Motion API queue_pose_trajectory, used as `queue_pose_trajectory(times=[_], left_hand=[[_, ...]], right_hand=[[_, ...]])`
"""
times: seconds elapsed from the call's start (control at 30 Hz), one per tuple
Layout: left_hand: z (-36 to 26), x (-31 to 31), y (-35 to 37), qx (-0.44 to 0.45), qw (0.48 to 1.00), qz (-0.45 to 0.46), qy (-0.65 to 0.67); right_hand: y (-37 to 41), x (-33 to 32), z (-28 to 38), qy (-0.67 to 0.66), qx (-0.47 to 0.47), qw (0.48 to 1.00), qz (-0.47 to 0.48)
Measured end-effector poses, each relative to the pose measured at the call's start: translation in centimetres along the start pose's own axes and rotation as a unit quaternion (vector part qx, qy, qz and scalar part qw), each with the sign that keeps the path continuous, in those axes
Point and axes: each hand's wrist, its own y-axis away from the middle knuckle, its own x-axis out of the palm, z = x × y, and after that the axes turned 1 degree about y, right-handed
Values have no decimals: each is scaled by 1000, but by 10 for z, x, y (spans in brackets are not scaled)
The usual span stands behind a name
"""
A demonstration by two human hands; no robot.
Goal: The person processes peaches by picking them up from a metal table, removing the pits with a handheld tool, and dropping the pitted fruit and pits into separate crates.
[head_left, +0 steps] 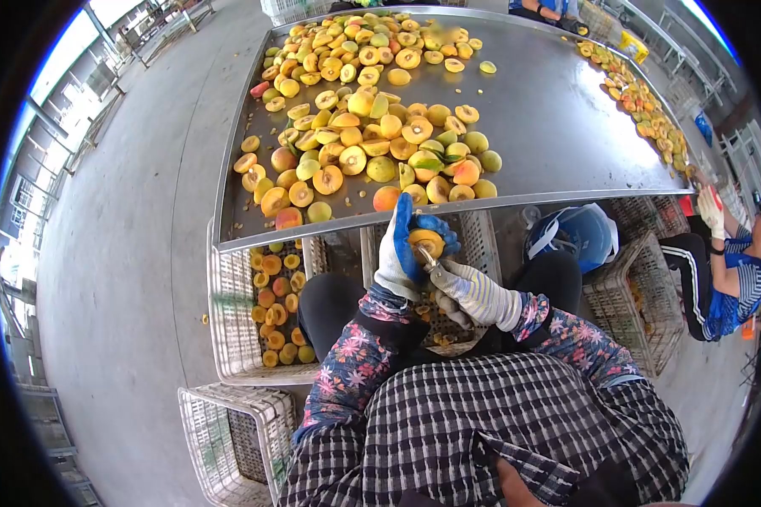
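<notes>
My left hand [400,252], in a white glove with blue-coated fingers, is closed around a yellow peach half [428,240], cut face turned toward me. In a striped grey glove, my right hand [475,291] grips a small metal pitting tool [426,257]. The tool's tip is right at the middle of the cut face, and its handle is hidden in my fingers. Both hands are just in front of the metal table's near edge [347,226], above a plastic crate [482,245] between my knees. Halved and whole peaches [366,158] lie heaped beyond that edge.
To the left, a white crate [228,329] contains peach halves [276,314]; another crate [196,435] stands nearer me. A blue bucket [596,232] and a crate [630,300] are on the right. A co-worker in blue [736,283] sits at the far right, beside more fruit [643,106].
</notes>
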Motion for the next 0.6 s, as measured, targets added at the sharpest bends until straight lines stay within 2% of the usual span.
queue_pose_trajectory(times=[0.03,0.13,0.23,0.33,0.37,0.43,0.47,0.5,0.53,0.57,0.6], left_hand=[[0,3,1,4,1000,-10,21],[-2,-3,-4,-49,995,68,44],[-7,5,1,-80,994,49,56],[0,-7,-14,37,994,20,-103],[3,-13,-23,96,962,-31,-255],[6,-30,-36,123,949,-71,-281],[7,-43,-45,195,947,-59,-247],[1,-46,-42,171,962,-63,-204],[-6,-43,-29,175,944,-102,-259],[-15,-31,-11,169,931,-135,-293],[-26,-20,7,154,931,-112,-311]], right_hand=[[1,-3,3,-25,19,999,19],[4,-9,12,-97,69,991,67],[4,-14,15,-190,93,971,108],[3,-16,11,-221,124,963,89],[6,-17,13,-199,120,970,78],[15,-12,24,-154,119,978,71],[21,-13,25,-126,91,986,59],[26,-16,19,-54,25,998,17],[21,-23,16,41,70,996,-33],[18,-32,11,161,69,983,-45],[14,-45,-1,303,22,952,-36]])
